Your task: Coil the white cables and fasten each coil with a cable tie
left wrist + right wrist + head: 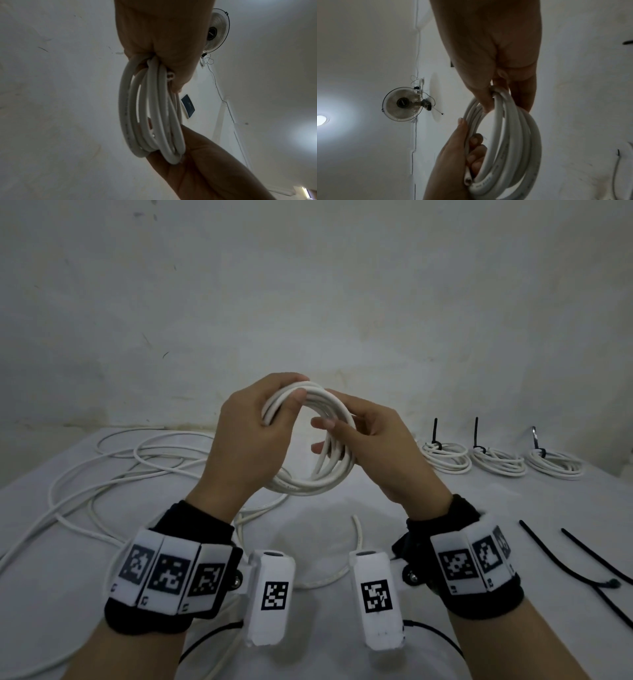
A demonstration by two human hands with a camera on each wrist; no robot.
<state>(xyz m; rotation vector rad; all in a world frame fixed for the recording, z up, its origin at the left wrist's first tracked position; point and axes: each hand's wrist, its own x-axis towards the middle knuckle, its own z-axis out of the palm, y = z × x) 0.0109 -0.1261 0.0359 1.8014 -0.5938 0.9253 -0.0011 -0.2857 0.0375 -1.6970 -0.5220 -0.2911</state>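
I hold a coil of white cable (308,440) in the air above the table, between both hands. My left hand (260,419) grips the coil's upper left side, thumb over the strands and fingers curled round them. My right hand (363,433) holds the right side, thumb inside the ring and fingers behind it. In the left wrist view the coil (150,115) hangs from my left fist, with a cut cable end showing at the grip. In the right wrist view the coil (508,142) sits between both hands. Loose black cable ties (575,563) lie on the table at the right.
Three tied coils (500,460) with upright black tie tails sit in a row at the back right. Loose white cable (137,467) sprawls over the white-covered table (445,542) at the left and under my wrists. A wall stands close behind. A wall fan (404,104) hangs high up.
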